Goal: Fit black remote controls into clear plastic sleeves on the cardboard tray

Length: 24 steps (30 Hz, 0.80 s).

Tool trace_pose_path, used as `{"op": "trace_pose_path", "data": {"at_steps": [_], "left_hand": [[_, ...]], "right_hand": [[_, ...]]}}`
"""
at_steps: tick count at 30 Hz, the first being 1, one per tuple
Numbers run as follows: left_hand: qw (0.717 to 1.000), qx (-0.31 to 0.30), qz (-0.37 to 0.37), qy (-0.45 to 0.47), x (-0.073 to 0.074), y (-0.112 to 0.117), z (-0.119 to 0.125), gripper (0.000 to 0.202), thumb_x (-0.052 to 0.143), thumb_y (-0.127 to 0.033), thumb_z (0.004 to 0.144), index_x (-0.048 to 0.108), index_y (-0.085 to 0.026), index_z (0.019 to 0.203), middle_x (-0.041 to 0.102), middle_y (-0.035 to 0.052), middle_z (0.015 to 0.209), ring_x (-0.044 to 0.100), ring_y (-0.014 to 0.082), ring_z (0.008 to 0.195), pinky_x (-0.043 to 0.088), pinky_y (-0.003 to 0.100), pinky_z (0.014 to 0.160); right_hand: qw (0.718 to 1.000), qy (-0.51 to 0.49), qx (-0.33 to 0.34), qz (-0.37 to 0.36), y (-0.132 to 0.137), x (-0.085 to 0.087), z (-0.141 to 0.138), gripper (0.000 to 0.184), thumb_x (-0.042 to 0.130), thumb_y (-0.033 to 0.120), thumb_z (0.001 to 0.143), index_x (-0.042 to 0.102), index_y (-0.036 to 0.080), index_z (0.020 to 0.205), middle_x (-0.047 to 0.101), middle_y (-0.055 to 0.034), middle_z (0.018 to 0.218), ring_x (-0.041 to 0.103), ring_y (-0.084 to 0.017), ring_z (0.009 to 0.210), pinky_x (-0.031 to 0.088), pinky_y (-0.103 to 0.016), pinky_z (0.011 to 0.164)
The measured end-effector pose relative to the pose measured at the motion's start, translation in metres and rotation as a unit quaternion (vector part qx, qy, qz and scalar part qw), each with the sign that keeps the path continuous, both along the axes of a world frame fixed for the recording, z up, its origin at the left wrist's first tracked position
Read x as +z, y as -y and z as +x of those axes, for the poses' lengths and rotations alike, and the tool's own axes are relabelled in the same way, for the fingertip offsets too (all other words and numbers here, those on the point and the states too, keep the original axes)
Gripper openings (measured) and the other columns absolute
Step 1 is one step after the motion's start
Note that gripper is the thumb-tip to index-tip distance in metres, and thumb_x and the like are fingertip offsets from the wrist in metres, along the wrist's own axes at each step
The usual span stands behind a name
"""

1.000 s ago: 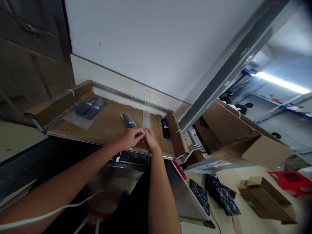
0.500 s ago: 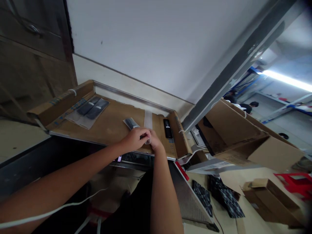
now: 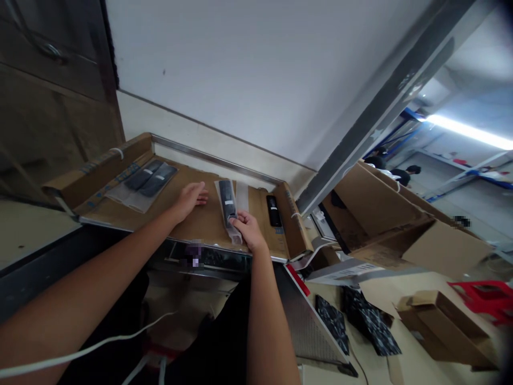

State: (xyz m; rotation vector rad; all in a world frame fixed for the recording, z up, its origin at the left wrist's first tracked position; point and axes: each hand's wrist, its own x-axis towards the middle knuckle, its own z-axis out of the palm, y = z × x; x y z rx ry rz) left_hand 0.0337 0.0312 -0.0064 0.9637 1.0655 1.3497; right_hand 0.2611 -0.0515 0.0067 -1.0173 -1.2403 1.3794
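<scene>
My right hand (image 3: pixel 249 229) grips the lower end of a slim black device in a clear plastic bag (image 3: pixel 227 195), thumb on top. The bag lies at a slant over the cardboard-lined tray (image 3: pixel 192 224), its loose end crumpled towards me. To its left, my left hand (image 3: pixel 191 200) hovers over the cardboard, fingers apart and nothing in them. Two more bagged black devices (image 3: pixel 154 181) lie side by side at the tray's left. An unbagged black device (image 3: pixel 274 210) with a small white label rests near the right wall. A flat whitish plastic strip (image 3: pixel 242 197) lies beside the held bag.
Cardboard walls (image 3: pixel 294 219) edge the tray on both sides, and a pale wall panel (image 3: pixel 216 128) rises behind it. On the right stands a large open carton (image 3: pixel 385 208). A smaller box (image 3: pixel 444 326) and a red stool (image 3: pixel 483 299) are on the floor.
My hands were together over the bag's end. Now the left hand has let go and moved left, opening, while the right keeps hold. The bagged device has turned more upright and shows fully.
</scene>
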Motion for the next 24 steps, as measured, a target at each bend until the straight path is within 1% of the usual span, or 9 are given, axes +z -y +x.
{"op": "trace_pose_path", "data": {"at_steps": [2, 3, 5, 8, 10, 12, 17, 20, 24], "left_hand": [[0.998, -0.057, 0.005, 0.024, 0.002, 0.002, -0.002, 0.05, 0.069, -0.062, 0.083, 0.063, -0.014, 0.095, 0.071, 0.0114, 0.088, 0.069, 0.0211, 0.076, 0.056, 0.032, 0.069], [0.997, -0.064, 0.007, 0.032, 0.003, 0.003, -0.003, 0.053, 0.07, -0.065, 0.081, 0.065, -0.014, 0.092, 0.071, 0.0102, 0.083, 0.068, 0.0203, 0.073, 0.055, 0.031, 0.068], [0.998, -0.043, 0.016, 0.031, 0.001, 0.004, -0.004, 0.054, 0.075, -0.067, 0.075, 0.066, -0.014, 0.083, 0.067, 0.0062, 0.074, 0.064, 0.0175, 0.067, 0.052, 0.027, 0.061], [0.999, -0.007, 0.038, 0.002, -0.003, 0.004, -0.006, 0.056, 0.077, -0.07, 0.071, 0.067, -0.014, 0.076, 0.063, 0.0032, 0.067, 0.058, 0.0155, 0.061, 0.046, 0.024, 0.054], [0.999, -0.01, 0.047, -0.003, -0.004, 0.005, -0.007, 0.058, 0.076, -0.071, 0.071, 0.068, -0.014, 0.075, 0.063, 0.0038, 0.068, 0.058, 0.016, 0.062, 0.045, 0.025, 0.054], [0.999, -0.029, 0.042, 0.016, -0.002, 0.007, -0.007, 0.056, 0.079, -0.068, 0.072, 0.07, -0.013, 0.077, 0.065, 0.0054, 0.071, 0.06, 0.0175, 0.066, 0.049, 0.027, 0.059], [0.992, -0.084, 0.022, 0.093, 0.003, 0.012, -0.007, 0.041, 0.081, -0.049, 0.079, 0.072, -0.01, 0.089, 0.072, 0.011, 0.089, 0.067, 0.0207, 0.086, 0.057, 0.035, 0.082], [0.993, -0.065, 0.012, 0.097, 0.003, 0.012, -0.006, 0.036, 0.073, -0.045, 0.088, 0.07, -0.009, 0.086, 0.071, 0.0106, 0.083, 0.068, 0.0198, 0.08, 0.058, 0.035, 0.079], [0.997, -0.045, 0.02, 0.057, -0.001, 0.01, -0.004, 0.042, 0.065, -0.049, 0.093, 0.067, -0.01, 0.078, 0.068, 0.0093, 0.073, 0.066, 0.019, 0.067, 0.057, 0.033, 0.068]], "right_hand": [[1.0, 0.024, 0.002, 0.011, 0.001, 0.001, 0.0, 0.037, 0.082, 0.035, 0.064, 0.073, 0.019, 0.095, 0.072, -0.0006, 0.086, 0.063, -0.016, 0.074, 0.049, -0.022, 0.067], [0.999, 0.036, -0.003, 0.015, 0.001, 0.001, 0.0, 0.033, 0.08, 0.035, 0.064, 0.074, 0.019, 0.093, 0.071, -0.0001, 0.084, 0.063, -0.016, 0.074, 0.048, -0.023, 0.066], [0.998, 0.05, -0.018, 0.018, 0.0, 0.0, 0.0, 0.03, 0.077, 0.035, 0.064, 0.075, 0.02, 0.09, 0.07, 0.0003, 0.082, 0.061, -0.016, 0.071, 0.047, -0.023, 0.064], [0.998, 0.049, -0.029, 0.002, -0.002, -0.002, 0.001, 0.032, 0.076, 0.036, 0.064, 0.074, 0.019, 0.091, 0.069, 0.0002, 0.078, 0.06, -0.015, 0.065, 0.046, -0.023, 0.059], [0.999, 0.046, -0.026, -0.009, -0.003, -0.002, 0.001, 0.036, 0.076, 0.038, 0.064, 0.074, 0.019, 0.094, 0.07, -0.001, 0.078, 0.062, -0.016, 0.065, 0.046, -0.023, 0.058], [0.999, 0.04, -0.022, -0.011, -0.003, -0.002, 0.001, 0.038, 0.077, 0.039, 0.064, 0.073, 0.018, 0.096, 0.07, -0.0024, 0.079, 0.065, -0.018, 0.068, 0.046, -0.023, 0.057], [0.999, 0.024, -0.019, -0.018, -0.003, -0.003, 0.003, 0.043, 0.078, 0.04, 0.065, 0.071, 0.019, 0.102, 0.071, -0.0035, 0.087, 0.069, -0.021, 0.073, 0.048, -0.023, 0.055], [1.0, 0.021, -0.011, -0.02, -0.004, -0.004, 0.004, 0.045, 0.076, 0.04, 0.066, 0.07, 0.019, 0.105, 0.071, -0.0027, 0.086, 0.069, -0.02, 0.069, 0.047, -0.022, 0.053], [0.999, 0.029, -0.015, -0.029, -0.005, -0.006, 0.006, 0.048, 0.076, 0.041, 0.067, 0.068, 0.019, 0.11, 0.071, -0.0026, 0.09, 0.069, -0.019, 0.067, 0.046, -0.021, 0.051]]}}
